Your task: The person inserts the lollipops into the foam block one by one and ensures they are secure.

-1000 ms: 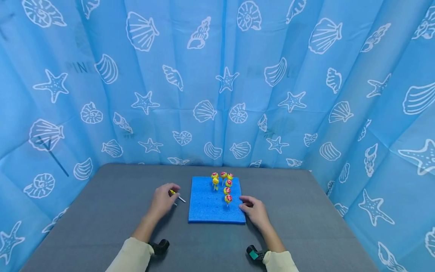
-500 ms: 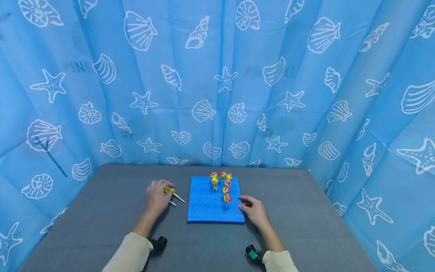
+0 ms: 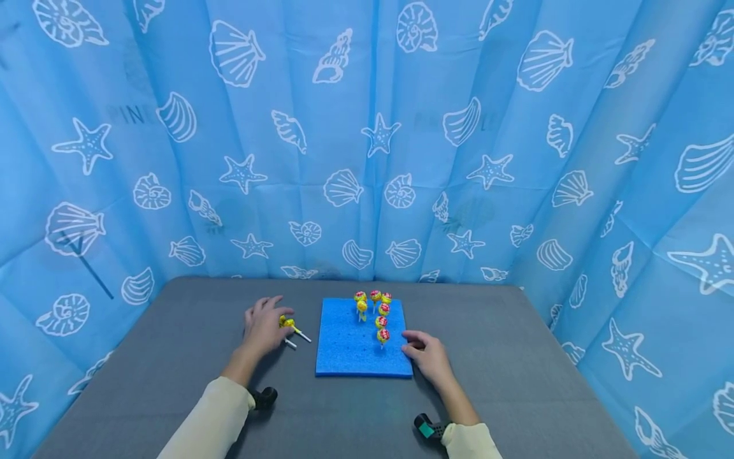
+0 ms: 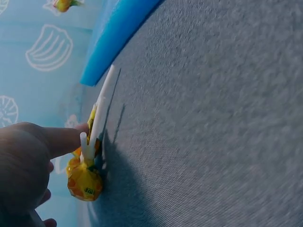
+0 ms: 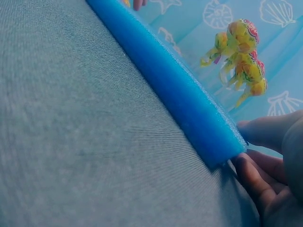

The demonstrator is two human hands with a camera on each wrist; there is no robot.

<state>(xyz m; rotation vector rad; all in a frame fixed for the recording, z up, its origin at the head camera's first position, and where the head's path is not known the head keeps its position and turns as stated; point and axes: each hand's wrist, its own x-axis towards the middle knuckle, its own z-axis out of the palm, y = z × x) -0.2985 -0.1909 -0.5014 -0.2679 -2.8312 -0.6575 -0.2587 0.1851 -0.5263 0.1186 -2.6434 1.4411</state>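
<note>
My left hand [image 3: 265,326] is over the lollipops lying on the left of the table, its fingers spread apart. One yellow-wrapped lollipop [image 4: 85,180] lies nearest in the left wrist view, and a second [image 3: 290,323] shows beside the thumb in the head view. Their white sticks point towards the blue foam board [image 3: 350,357]. The thumb is next to the sticks; whether it touches them I cannot tell. My right hand [image 3: 430,359] pinches the board's right edge, thumb on top and fingers lower down. Several red-and-yellow lollipops [image 3: 383,336] stand upright in the board.
The grey table [image 3: 487,331] extends around the board on all sides. A blue curtain [image 3: 367,210] with white shells hangs behind it. Black wrist devices [image 3: 265,398] sit on both forearms. Small holes dot the board's front left part.
My left hand has moved a little left and its fingers have spread, leaving the yellow lollipops more visible on the table. The right hand stays on the board's edge.
</note>
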